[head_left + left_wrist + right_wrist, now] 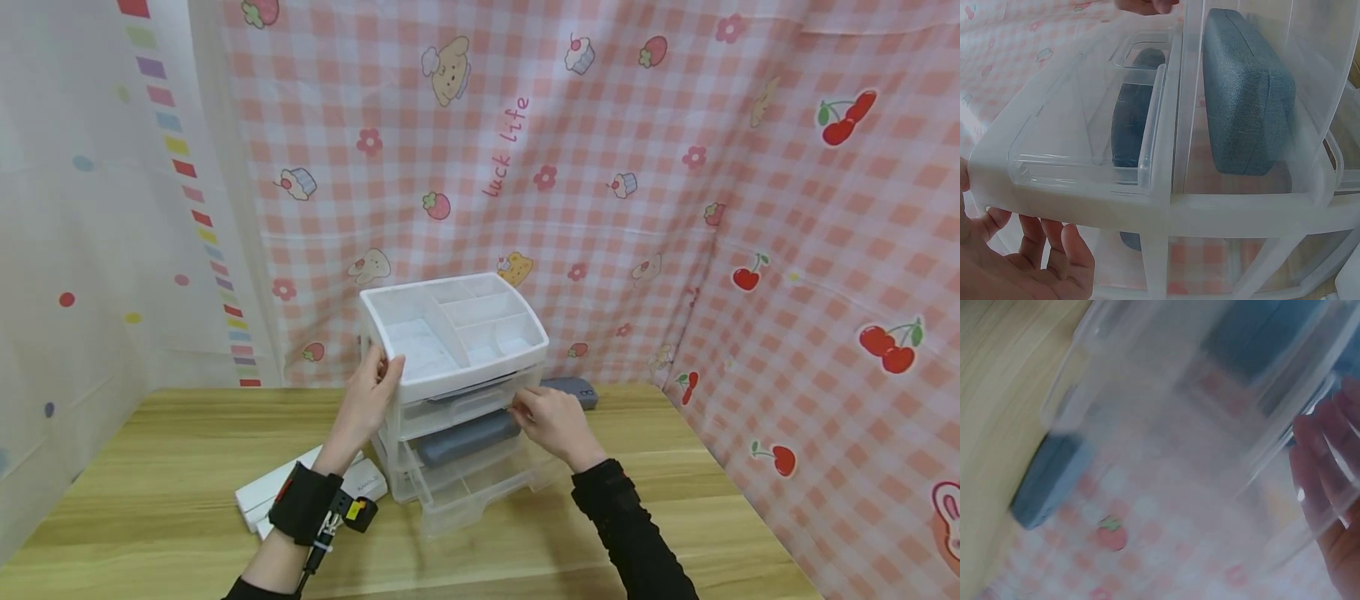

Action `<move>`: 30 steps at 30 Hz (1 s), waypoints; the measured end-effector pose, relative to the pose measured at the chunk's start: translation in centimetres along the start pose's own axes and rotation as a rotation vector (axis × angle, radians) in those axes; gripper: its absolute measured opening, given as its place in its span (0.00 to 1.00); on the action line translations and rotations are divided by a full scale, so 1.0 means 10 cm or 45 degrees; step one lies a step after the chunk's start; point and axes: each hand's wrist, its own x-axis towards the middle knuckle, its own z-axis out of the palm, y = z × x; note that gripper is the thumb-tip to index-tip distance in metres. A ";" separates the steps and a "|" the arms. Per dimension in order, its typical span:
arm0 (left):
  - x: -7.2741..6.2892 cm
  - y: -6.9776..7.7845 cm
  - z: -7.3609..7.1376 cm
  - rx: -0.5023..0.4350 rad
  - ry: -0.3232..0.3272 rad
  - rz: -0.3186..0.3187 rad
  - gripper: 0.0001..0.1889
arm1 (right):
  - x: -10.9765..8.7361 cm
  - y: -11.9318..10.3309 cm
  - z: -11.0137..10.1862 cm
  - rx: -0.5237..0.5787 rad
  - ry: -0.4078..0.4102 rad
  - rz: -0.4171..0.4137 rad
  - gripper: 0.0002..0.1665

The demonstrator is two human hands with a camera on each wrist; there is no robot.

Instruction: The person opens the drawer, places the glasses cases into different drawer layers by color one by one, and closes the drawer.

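Note:
A white plastic drawer organizer [474,377] with a compartmented top stands on the table. My left hand [371,383] grips its upper left edge; in the left wrist view, the fingers [1075,247] bend along the white frame. The lower clear drawer [465,508] is pulled out, and a blue-grey case [1241,94] lies inside. Above it, the upper drawer [450,411] holds a dark blue item [1130,125]. My right hand [555,421] is at the right end of the upper drawer, its fingers [1313,440] loosely bent beside the clear plastic edge, thumb hidden.
White boxes [367,482] lie on the wooden table [225,425] left of the organizer, partly behind my left forearm. Another grey-blue case [573,390] sits behind it on the right. A pink checked curtain [480,167] hangs close behind.

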 end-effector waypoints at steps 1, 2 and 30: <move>0.00 0.00 0.00 0.001 -0.002 -0.004 0.15 | -0.01 0.05 -0.01 0.020 0.000 0.056 0.06; 0.00 -0.01 0.00 0.001 -0.005 -0.008 0.15 | -0.02 0.11 -0.02 0.041 0.000 0.114 0.06; 0.02 -0.04 0.01 -0.038 0.011 0.009 0.14 | -0.41 0.81 0.79 0.025 -0.541 0.505 0.22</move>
